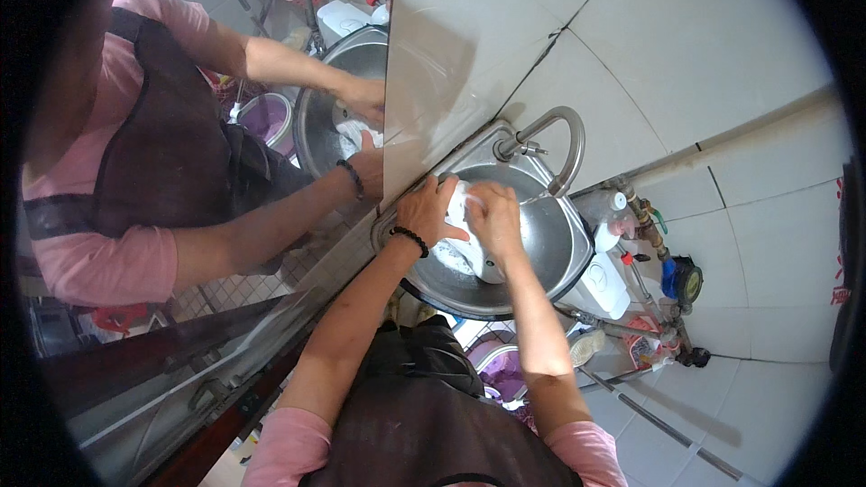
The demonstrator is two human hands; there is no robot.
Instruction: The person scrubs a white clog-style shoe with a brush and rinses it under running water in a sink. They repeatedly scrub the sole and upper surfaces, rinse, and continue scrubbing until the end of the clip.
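Note:
A wet white cloth item (488, 269), probably a shoe or a cloth, lies in the round stainless steel sink (551, 233), with suds beside its lower part. My left hand (426, 213), a black bead bracelet at its wrist, grips the item's upper left side, thumb spread across it. My right hand (496, 220) closes its fingers on the upper right part of the same item; what lies under them is partly hidden. A thin stream of water leaves the curved metal faucet (572, 142) just right of my right hand.
A large mirror (270, 149) stands at the left and reflects my arms. Right of the sink are a clear plastic bottle (599, 204), a white plastic container (602, 287), pipes and a valve (683, 281). A purple basin (500, 372) sits below, near a metal rail (663, 423).

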